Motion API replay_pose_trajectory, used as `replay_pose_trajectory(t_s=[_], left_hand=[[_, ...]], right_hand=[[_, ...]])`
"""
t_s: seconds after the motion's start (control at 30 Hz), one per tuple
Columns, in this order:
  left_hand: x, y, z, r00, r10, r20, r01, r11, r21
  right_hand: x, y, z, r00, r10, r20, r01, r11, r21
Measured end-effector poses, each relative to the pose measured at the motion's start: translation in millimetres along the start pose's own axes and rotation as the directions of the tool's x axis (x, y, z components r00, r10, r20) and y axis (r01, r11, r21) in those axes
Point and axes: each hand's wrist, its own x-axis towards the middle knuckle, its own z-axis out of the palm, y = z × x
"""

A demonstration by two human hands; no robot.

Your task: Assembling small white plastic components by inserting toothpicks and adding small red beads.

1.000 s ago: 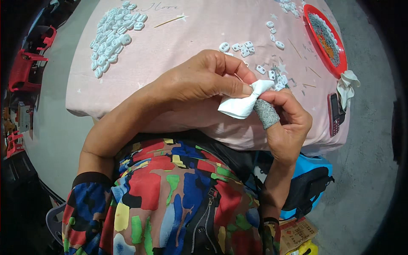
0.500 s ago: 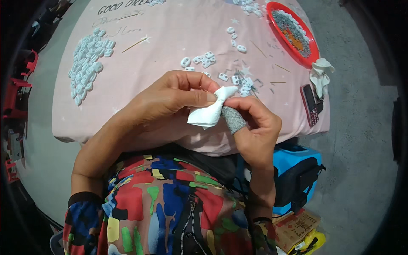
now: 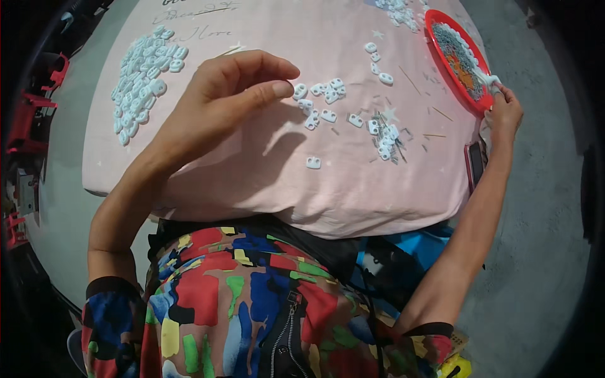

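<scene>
Above the middle of the frame the left hand (image 3: 220, 94) hovers over the pink cloth-covered counter (image 3: 252, 164), its grip loose and empty, thumb and fingertips just beside a scattered cluster of small white plastic clips (image 3: 321, 97). At the right edge the right hand (image 3: 504, 113) pinches a white bow-shaped piece (image 3: 490, 80) at the near rim of the round red plastic tray (image 3: 441, 28), with a dark phone (image 3: 476, 162) just below it. A heap of pale blue-white plastic clips (image 3: 144, 79) lies at the upper left
</scene>
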Motion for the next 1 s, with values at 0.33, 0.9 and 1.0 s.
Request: replay_pose_trajectory(t_s=[0.33, 0.9, 1.0], left_hand=[[10.5, -29.8, 42.2, 0.874, 0.273, 0.402, -0.469, 0.256, 0.845], [64.1, -27.1, 65.9, 0.793, 0.495, 0.356, -0.606, 0.582, 0.541], [64.3, -25.3, 53.1, 0.83, 0.504, 0.238, -0.548, 0.656, 0.519]], right_hand=[[8.0, 6.8, 2.2, 0.97, -0.229, 0.077, 0.232, 0.789, -0.57], [-208.6, -84.4, 13.2, 0.775, -0.353, 0.523, 0.409, 0.913, 0.01], [-206.0, -88.0, 16.6, 0.79, -0.345, 0.507, 0.354, 0.932, 0.082]])
